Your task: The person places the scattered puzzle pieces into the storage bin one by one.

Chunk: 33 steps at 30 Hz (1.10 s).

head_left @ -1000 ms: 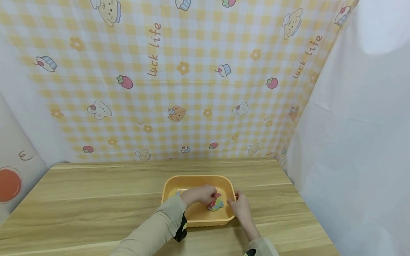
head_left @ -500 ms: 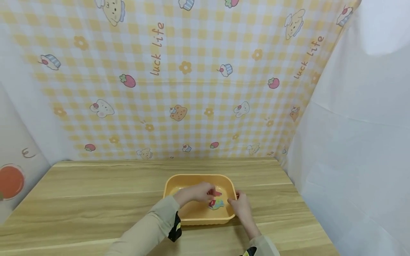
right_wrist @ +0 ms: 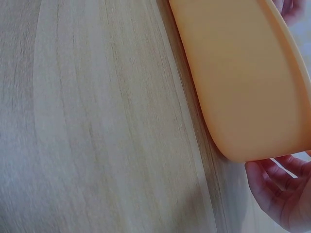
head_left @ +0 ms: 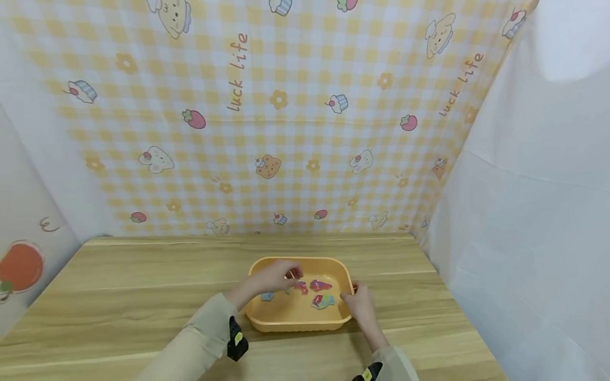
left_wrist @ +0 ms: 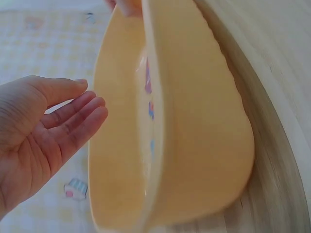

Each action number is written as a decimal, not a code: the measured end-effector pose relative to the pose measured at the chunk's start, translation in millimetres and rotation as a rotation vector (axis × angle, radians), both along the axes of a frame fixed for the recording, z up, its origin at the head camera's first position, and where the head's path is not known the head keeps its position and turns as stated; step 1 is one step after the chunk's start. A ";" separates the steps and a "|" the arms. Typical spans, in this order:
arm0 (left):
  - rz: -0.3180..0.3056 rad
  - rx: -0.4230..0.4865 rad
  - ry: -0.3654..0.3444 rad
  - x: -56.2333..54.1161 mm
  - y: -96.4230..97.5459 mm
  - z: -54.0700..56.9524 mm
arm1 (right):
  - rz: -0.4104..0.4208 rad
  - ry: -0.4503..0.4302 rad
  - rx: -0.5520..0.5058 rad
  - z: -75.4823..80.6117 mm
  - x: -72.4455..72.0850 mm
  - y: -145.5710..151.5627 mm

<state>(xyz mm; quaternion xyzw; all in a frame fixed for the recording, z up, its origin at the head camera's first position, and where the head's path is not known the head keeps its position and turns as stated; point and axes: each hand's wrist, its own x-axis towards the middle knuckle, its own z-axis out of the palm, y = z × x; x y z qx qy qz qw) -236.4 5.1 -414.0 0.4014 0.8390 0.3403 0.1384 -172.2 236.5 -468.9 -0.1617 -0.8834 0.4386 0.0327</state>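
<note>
A yellow-orange rectangular plastic basin (head_left: 305,326) sits on the wooden table. My right hand (head_left: 360,306) grips its right end, thumb over the rim and fingers outside. The right wrist view shows that hand (right_wrist: 284,194) against the end wall. My left hand (head_left: 274,276) hovers over the basin's left part, fingers loosely bent with nothing between them, as the left wrist view of the hand (left_wrist: 53,128) shows. Small flat colourful pieces lie on the basin floor: a pink-purple one (head_left: 321,286), a red-and-green one (head_left: 323,301), a red-purple one (head_left: 302,288) and a light blue one (head_left: 267,297).
Wooden tabletop (head_left: 157,286) surrounds the basin. Behind stands a yellow-checked cloth (head_left: 295,132) printed with cartoon animals and cupcakes. White sheeting (head_left: 524,211) closes off the right side.
My left hand has moved leftward and up from the pieces near the basin's right part, uncovering several of them. The pink-purple piece now lies apart from the red-and-green one. My right hand keeps its grip.
</note>
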 end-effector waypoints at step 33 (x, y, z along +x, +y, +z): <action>0.266 0.091 -0.017 41.4 -134.6 -20.4 | 0.013 0.016 0.007 3.0 6.2 -0.6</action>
